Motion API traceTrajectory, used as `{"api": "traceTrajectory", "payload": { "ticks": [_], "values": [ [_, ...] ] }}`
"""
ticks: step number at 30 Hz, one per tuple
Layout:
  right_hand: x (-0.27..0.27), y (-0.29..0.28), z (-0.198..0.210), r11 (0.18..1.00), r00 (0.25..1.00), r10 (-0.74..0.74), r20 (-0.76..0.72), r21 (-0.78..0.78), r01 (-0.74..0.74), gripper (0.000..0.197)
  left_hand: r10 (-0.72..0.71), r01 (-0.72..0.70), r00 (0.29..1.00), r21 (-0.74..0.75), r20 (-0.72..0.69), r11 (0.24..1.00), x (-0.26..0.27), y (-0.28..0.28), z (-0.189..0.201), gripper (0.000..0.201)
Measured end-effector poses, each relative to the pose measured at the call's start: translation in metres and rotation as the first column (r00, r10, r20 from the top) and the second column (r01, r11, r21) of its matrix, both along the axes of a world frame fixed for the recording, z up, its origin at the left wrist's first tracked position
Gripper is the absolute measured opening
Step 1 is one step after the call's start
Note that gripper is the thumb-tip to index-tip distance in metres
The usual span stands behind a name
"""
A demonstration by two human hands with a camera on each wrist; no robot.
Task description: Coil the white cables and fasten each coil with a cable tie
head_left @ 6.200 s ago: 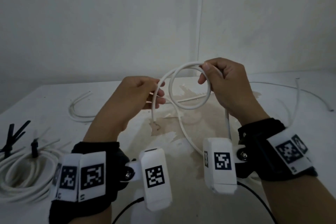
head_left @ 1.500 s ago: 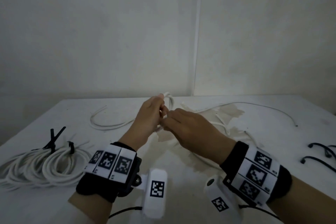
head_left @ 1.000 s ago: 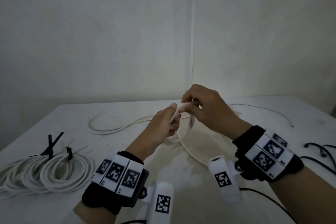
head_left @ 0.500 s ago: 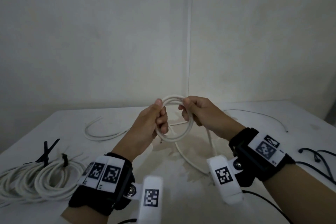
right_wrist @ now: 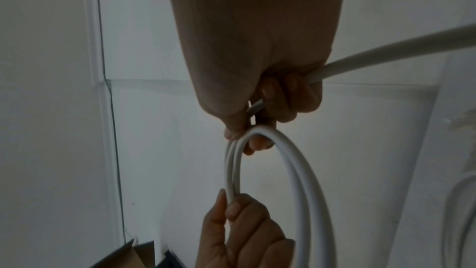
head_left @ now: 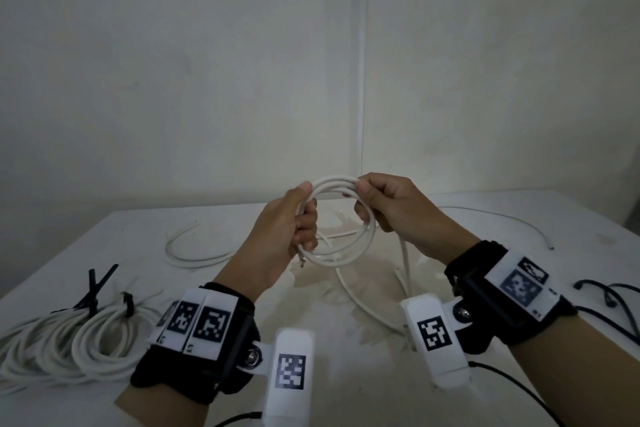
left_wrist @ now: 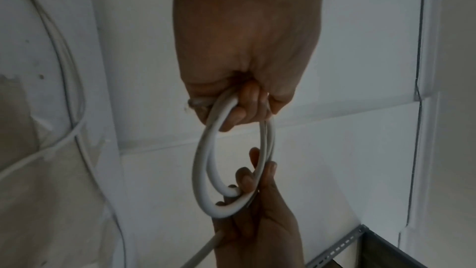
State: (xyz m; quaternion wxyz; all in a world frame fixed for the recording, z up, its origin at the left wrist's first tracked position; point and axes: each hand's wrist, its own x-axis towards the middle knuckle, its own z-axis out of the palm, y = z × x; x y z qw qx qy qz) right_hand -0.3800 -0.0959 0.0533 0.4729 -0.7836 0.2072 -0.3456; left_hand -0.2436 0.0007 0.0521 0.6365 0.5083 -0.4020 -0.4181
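A white cable coil point(head_left: 346, 256) of a few loops hangs in the air above the table's middle. My left hand point(head_left: 304, 215) grips the coil's left side, with the cut end poking out below the fingers. My right hand point(head_left: 367, 204) pinches the top right of the coil, and the loose tail point(head_left: 405, 260) drops from it to the table. The left wrist view shows the coil point(left_wrist: 203, 170) stretched between the left hand point(left_wrist: 244, 113) and the right hand point(left_wrist: 255, 186). In the right wrist view the right hand point(right_wrist: 257, 129) holds the coil point(right_wrist: 304, 170) while the tail leaves to the right.
Tied white coils point(head_left: 69, 340) with black cable ties point(head_left: 100, 282) lie at the near left. A loose white cable point(head_left: 194, 253) curves behind them. Black cable ties point(head_left: 609, 295) lie at the right edge. A thin cable point(head_left: 502, 218) runs along the far right.
My right hand has laid another loop onto the coil held by the left hand. Both hands now hold the coil a little wider apart, and it looks larger.
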Motion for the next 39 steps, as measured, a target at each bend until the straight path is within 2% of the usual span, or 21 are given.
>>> {"api": "traceTrajectory", "payload": {
  "ticks": [4, 6, 10, 14, 21, 24, 27, 30, 32, 35, 37, 39],
  "values": [
    [-0.005, 0.002, 0.004, 0.986, 0.996, 0.027, 0.084, 0.16, -0.04, 0.028, -0.002, 0.002, 1.0, -0.02, 0.009, 1.0, -0.004, -0.004, 0.002, 0.037],
    [-0.007, 0.004, 0.004, 0.981, 0.996, 0.055, 0.068, 0.18, -0.067, 0.023, -0.004, 0.004, 1.0, -0.033, 0.0, 0.999, -0.003, -0.005, 0.002, 0.037],
    [-0.01, 0.002, 0.005, 1.0, 0.998, 0.011, -0.061, -0.022, -0.013, 0.019, -0.093, 0.093, 0.99, -0.003, -0.104, 0.996, 0.0, -0.002, -0.003, 0.036],
    [-0.012, 0.001, 0.003, 0.997, 0.993, -0.002, -0.118, -0.082, -0.008, 0.019, -0.107, 0.109, 0.992, 0.031, -0.066, 0.994, 0.0, 0.001, -0.008, 0.034],
    [-0.007, -0.003, -0.006, 1.0, 0.999, 0.01, -0.053, -0.017, -0.011, 0.022, -0.052, 0.052, 0.992, -0.001, -0.118, 0.999, -0.001, -0.004, -0.008, 0.034],
    [-0.01, -0.011, -0.013, 1.0, 1.0, -0.02, -0.002, -0.011, 0.02, 0.02, 0.01, -0.032, 0.967, -0.083, -0.253, 0.996, 0.009, -0.007, -0.004, 0.034],
    [-0.016, -0.023, -0.031, 0.985, 0.988, -0.152, 0.01, -0.081, 0.153, 0.022, 0.089, -0.154, 0.922, -0.146, -0.376, 0.977, 0.027, -0.007, 0.001, 0.033],
    [-0.022, -0.033, -0.047, 0.93, 0.959, -0.284, -0.018, -0.248, 0.271, 0.017, 0.177, -0.258, 0.901, -0.161, -0.395, 0.953, 0.041, -0.005, 0.002, 0.034],
    [-0.022, -0.035, -0.053, 0.882, 0.939, -0.329, -0.103, -0.389, 0.266, 0.014, 0.226, -0.306, 0.894, -0.159, -0.387, 0.939, 0.044, -0.006, -0.001, 0.034],
    [-0.015, -0.029, -0.06, 0.783, 0.896, -0.333, -0.293, -0.616, 0.089, 0.023, 0.303, -0.375, 0.888, -0.165, -0.347, 0.912, 0.043, -0.01, -0.005, 0.032],
    [-0.007, -0.019, -0.063, 0.66, 0.914, -0.3, -0.274, -0.751, -0.009, 0.029, 0.366, -0.425, 0.883, -0.166, -0.295, 0.89, 0.044, -0.012, -0.005, 0.03],
    [0.0, -0.007, -0.063, 0.564, 0.931, -0.277, -0.238, -0.825, -0.043, 0.029, 0.426, -0.469, 0.872, -0.163, -0.24, 0.868, 0.044, -0.014, -0.004, 0.029]
  ]
}}
